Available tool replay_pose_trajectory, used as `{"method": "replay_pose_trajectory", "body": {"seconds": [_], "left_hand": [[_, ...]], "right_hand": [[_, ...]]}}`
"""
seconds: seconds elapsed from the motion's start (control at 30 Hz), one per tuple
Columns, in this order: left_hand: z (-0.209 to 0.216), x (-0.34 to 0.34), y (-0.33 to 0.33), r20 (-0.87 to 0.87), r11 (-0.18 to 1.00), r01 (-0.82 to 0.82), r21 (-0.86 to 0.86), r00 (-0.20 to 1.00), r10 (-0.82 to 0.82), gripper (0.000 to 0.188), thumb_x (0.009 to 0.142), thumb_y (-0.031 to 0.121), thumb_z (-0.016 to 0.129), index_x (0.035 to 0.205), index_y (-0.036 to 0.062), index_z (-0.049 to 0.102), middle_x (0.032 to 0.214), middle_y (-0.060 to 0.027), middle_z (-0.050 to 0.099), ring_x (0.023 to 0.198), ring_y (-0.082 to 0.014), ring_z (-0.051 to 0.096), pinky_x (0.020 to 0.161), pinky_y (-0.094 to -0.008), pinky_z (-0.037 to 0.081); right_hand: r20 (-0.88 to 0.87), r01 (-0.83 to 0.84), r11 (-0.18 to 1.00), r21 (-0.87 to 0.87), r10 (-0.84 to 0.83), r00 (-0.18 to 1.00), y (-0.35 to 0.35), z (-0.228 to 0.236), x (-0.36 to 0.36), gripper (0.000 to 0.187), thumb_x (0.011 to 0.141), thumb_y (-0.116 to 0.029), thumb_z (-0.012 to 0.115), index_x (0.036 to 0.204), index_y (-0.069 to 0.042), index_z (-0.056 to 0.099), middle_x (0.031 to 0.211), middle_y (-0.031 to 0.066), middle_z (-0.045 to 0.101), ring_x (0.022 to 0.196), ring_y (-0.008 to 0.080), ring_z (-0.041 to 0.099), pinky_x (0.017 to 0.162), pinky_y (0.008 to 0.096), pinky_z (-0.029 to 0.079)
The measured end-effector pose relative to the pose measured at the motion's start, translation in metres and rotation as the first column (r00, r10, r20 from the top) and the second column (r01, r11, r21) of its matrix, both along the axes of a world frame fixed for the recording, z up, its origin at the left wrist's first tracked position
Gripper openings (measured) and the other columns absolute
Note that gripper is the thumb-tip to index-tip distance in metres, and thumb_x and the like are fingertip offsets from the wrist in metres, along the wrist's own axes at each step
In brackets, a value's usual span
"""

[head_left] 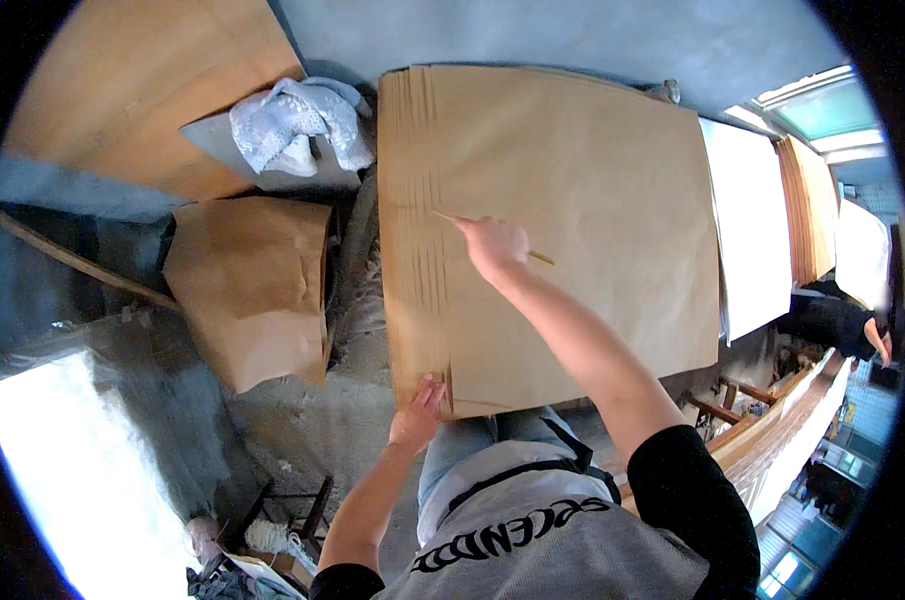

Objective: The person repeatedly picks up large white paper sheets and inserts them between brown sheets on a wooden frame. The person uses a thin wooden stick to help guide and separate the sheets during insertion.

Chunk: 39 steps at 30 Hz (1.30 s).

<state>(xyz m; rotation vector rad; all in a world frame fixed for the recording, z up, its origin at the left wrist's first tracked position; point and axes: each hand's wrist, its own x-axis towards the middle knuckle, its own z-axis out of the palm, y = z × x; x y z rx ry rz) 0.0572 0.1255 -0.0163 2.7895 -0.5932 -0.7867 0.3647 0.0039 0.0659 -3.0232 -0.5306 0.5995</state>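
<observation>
A large stack of brown paper sheets (582, 200) lies in front of me, its left margins fanned out in narrow overlapping strips. Over the stack's left part, my right hand (496, 248) is closed around a thin yellowish stick (541, 257), like a pencil or slim brush; its exact kind cannot be made out. The stick's pointed end reaches left to the fanned strips. At the near left corner, my left hand (418, 414) rests with its fingers stretched out on the sheet edges. Whether its fingertips pinch any sheet is too small to see.
Left of the stack lies a smaller pile of brown paper (247, 280), with a crumpled white patterned cloth (302, 125) behind it. White sheets (747, 230) and more brown ones (807, 210) stand to the right. Another person's arm (877, 340) shows at the far right.
</observation>
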Motion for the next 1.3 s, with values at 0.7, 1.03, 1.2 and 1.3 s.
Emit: {"method": "replay_pose_trajectory", "body": {"seconds": [0.7, 1.03, 1.2, 1.3], "left_hand": [[0.013, 0.042, 0.004, -0.093, 0.512, -0.605, -0.61, 0.696, 0.712, 0.038, 0.073, -0.001, 0.053, 0.109, 0.008, 0.048, 0.102, -0.0113, 0.054, 0.095, -0.0279, 0.054, 0.08, -0.0348, 0.045], [-0.03, 0.1, -0.02, -0.728, -0.353, -0.767, -0.536, 0.207, 0.654, 0.031, 0.078, 0.005, 0.059, 0.106, 0.0067, 0.047, 0.094, -0.0036, 0.053, 0.086, -0.0103, 0.053, 0.065, -0.0246, 0.047], [-0.002, 0.109, -0.018, -0.787, -0.224, -0.941, -0.255, 0.067, 0.613, 0.022, 0.08, 0.019, 0.06, 0.09, 0.0006, 0.054, 0.077, -0.0034, 0.058, 0.069, -0.01, 0.055, 0.06, -0.0253, 0.046], [-0.02, 0.095, -0.023, -0.671, -0.099, -0.923, -0.371, 0.193, 0.716, 0.025, 0.08, 0.026, 0.06, 0.075, 0.0014, 0.057, 0.061, 0.0, 0.055, 0.059, -0.007, 0.051, 0.055, -0.0234, 0.042]], "right_hand": [[-0.057, 0.018, 0.99, -0.141, -0.026, 0.998, -0.046, -0.011, -0.03, 0.028, 0.083, -0.017, 0.044, 0.102, -0.029, 0.06, 0.079, 0.0076, 0.062, 0.07, 0.0252, 0.061, 0.054, 0.0389, 0.047], [-0.009, 0.149, 0.989, 0.012, -0.149, 0.989, -0.052, -0.027, -0.037, 0.03, 0.082, -0.014, 0.044, 0.103, -0.03, 0.06, 0.074, 0.0078, 0.062, 0.066, 0.0264, 0.061, 0.054, 0.0396, 0.048], [0.029, 0.095, 0.995, 0.036, -0.096, 0.995, -0.029, -0.015, -0.032, 0.031, 0.082, -0.014, 0.044, 0.104, -0.029, 0.059, 0.074, 0.0066, 0.062, 0.065, 0.0254, 0.061, 0.053, 0.0391, 0.048], [0.007, 0.152, 0.979, 0.137, -0.154, 0.988, -0.038, -0.03, -0.037, 0.032, 0.082, -0.013, 0.045, 0.105, -0.028, 0.059, 0.074, 0.0069, 0.062, 0.066, 0.0257, 0.061, 0.053, 0.039, 0.048]]}}
